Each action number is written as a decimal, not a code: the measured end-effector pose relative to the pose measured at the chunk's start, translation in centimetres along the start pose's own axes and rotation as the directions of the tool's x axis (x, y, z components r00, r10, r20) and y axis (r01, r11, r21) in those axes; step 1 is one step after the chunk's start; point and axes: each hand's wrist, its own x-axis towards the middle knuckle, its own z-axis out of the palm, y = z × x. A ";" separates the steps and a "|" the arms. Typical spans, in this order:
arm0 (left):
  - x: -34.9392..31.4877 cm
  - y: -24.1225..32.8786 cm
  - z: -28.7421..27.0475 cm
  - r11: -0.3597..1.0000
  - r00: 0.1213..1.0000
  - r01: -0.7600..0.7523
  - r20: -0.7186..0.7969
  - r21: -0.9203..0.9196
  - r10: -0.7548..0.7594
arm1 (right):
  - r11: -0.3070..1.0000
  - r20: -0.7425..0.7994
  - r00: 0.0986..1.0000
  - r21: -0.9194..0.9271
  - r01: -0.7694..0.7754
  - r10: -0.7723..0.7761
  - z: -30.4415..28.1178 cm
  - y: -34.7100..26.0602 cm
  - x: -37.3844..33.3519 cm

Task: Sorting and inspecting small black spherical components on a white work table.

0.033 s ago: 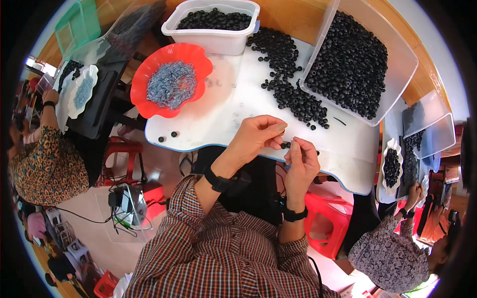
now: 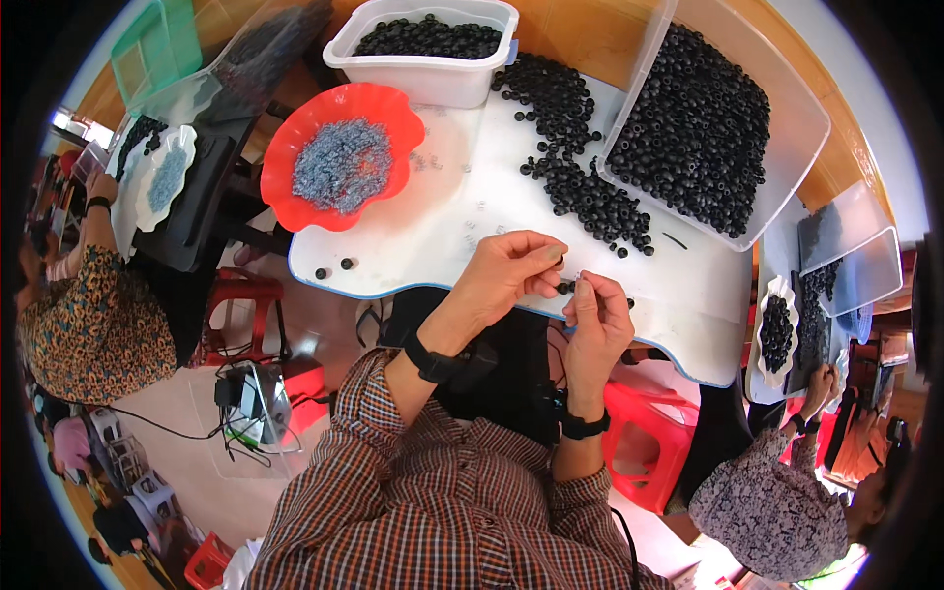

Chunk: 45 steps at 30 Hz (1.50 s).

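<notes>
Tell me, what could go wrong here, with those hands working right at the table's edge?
The left hand and right hand pinch a small black bead over the edge of the white table; a slip would probably send it to the floor. The loose bead pile lies unfenced on the tabletop, so a stray sleeve could scatter it. The red dish overhangs the table's edge and might tip if bumped.

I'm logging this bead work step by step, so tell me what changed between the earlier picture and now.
Nothing visibly changed. The left hand and right hand meet over the near edge of the white table, pinching small black beads between the fingertips. The red dish of grey bits, the loose pile of black beads and the tubs sit as they did.
</notes>
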 end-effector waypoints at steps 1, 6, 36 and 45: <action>-0.3 -0.3 -0.3 1.000 1.000 -0.002 -0.006 -0.002 0.002 | 0.999 0.020 0.999 -0.004 0.035 -0.035 0.2 -0.1 -0.1; -1.8 -1.1 -1.3 0.967 0.999 -0.020 0.023 -0.253 0.027 | 0.999 0.089 0.995 0.001 0.050 -0.050 1.4 -0.6 -0.8; -5.5 -1.6 -2.9 0.972 0.991 -0.111 -0.046 0.206 0.123 | 0.982 0.412 0.897 0.019 -0.187 0.162 1.3 -0.6 -1.1; -5.0 -2.4 -2.9 0.996 0.996 -0.088 0.015 0.034 0.087 | 0.955 0.332 0.899 -0.018 -0.296 0.285 0.5 0.0 -0.8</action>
